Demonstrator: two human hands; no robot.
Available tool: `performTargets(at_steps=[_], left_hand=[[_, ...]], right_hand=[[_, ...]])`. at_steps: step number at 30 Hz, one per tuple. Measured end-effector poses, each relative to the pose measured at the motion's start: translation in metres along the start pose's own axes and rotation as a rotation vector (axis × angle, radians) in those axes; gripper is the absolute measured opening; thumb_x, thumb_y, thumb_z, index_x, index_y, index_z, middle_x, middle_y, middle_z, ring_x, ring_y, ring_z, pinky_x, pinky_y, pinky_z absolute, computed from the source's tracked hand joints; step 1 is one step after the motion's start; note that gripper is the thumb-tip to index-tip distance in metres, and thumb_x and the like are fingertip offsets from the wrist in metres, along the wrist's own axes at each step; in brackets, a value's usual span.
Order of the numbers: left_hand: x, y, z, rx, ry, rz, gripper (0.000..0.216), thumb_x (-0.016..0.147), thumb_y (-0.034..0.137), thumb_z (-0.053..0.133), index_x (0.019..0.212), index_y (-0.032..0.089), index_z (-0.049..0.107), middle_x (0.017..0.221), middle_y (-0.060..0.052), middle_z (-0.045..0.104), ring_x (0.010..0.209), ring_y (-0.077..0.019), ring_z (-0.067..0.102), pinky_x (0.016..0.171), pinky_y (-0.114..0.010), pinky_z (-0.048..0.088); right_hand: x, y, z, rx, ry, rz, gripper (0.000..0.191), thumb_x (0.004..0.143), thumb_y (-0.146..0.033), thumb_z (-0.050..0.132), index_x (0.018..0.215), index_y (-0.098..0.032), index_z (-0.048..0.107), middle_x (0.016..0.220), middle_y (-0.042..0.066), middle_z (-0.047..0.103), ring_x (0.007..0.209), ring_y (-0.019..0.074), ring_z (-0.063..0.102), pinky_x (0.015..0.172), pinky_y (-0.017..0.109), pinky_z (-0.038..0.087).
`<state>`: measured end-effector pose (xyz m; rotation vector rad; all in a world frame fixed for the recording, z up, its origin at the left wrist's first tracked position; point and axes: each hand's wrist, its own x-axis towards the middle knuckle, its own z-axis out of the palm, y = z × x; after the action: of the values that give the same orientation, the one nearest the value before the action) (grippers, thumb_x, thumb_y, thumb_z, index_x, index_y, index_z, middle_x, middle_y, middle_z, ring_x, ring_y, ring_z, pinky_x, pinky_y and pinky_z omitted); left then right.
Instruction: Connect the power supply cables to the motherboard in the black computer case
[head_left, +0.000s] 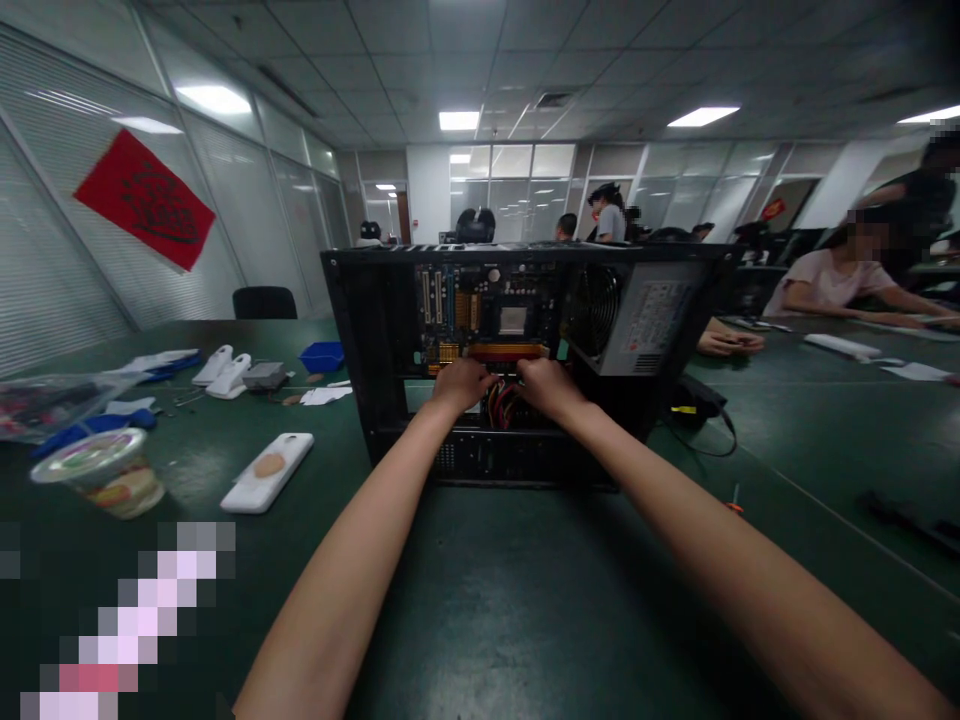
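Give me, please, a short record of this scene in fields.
Setting: green table in an open office
Main thing: open black computer case, motherboard and power supply visible
Left hand: inside the case, at the red and yellow cables
Right hand: beside it, at the same cables
Grip: fingers hidden, cannot tell
Nearby left: white phone case, lidded food tub, blue tray
Others: a person seated at right

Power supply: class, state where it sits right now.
In the head view, the power supply sits at the upper right inside the open case, right of the motherboard and just above the right hand.
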<state>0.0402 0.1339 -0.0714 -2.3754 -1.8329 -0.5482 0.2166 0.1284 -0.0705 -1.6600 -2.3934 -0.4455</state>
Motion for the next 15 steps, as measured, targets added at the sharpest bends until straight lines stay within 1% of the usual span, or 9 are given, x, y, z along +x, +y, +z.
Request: performTargets(at_steps=[3, 6, 11, 15], left_hand=[[-0.001, -0.001, 0.000, 0.015, -0.008, -0.004, 0.039, 0.094, 0.053, 0.050, 0.101, 0.029, 0.079, 0.101, -0.008, 0.076, 0.098, -0.0247, 0.068, 0.077, -0.030, 0.051], [0.001, -0.002, 0.002, 0.035, -0.012, 0.006, 0.040, 0.094, 0.054, 0.049, 0.102, 0.029, 0.079, 0.101, -0.008, 0.075, 0.098, -0.0250, 0.068, 0.077, -0.031, 0.051], [0.002, -0.001, 0.003, 0.050, -0.005, 0.023, 0.041, 0.095, 0.052, 0.047, 0.101, 0.025, 0.078, 0.101, -0.010, 0.075, 0.096, -0.0261, 0.069, 0.076, -0.032, 0.052], [0.000, -0.001, 0.000, 0.042, -0.014, 0.060, 0.039, 0.095, 0.049, 0.048, 0.100, 0.025, 0.078, 0.100, -0.010, 0.075, 0.096, -0.0260, 0.069, 0.076, -0.032, 0.051]], right_hand=[[-0.004, 0.001, 0.002, 0.096, 0.014, 0.053, 0.025, 0.093, -0.025, 0.056, 0.113, -0.012, 0.063, 0.109, 0.015, 0.071, 0.100, 0.0243, 0.069, 0.078, 0.027, 0.048], [-0.005, 0.003, 0.007, 0.176, 0.023, 0.091, 0.025, 0.093, -0.023, 0.054, 0.113, -0.012, 0.065, 0.105, 0.014, 0.072, 0.098, 0.0239, 0.069, 0.080, 0.028, 0.048], [0.002, 0.006, 0.015, 0.223, 0.021, 0.100, 0.025, 0.091, -0.021, 0.055, 0.109, -0.013, 0.071, 0.106, 0.014, 0.074, 0.102, 0.0251, 0.069, 0.084, 0.029, 0.049], [0.003, 0.008, 0.015, 0.242, 0.009, 0.092, 0.025, 0.091, -0.020, 0.056, 0.110, -0.014, 0.072, 0.107, 0.013, 0.074, 0.103, 0.0230, 0.069, 0.085, 0.027, 0.049]])
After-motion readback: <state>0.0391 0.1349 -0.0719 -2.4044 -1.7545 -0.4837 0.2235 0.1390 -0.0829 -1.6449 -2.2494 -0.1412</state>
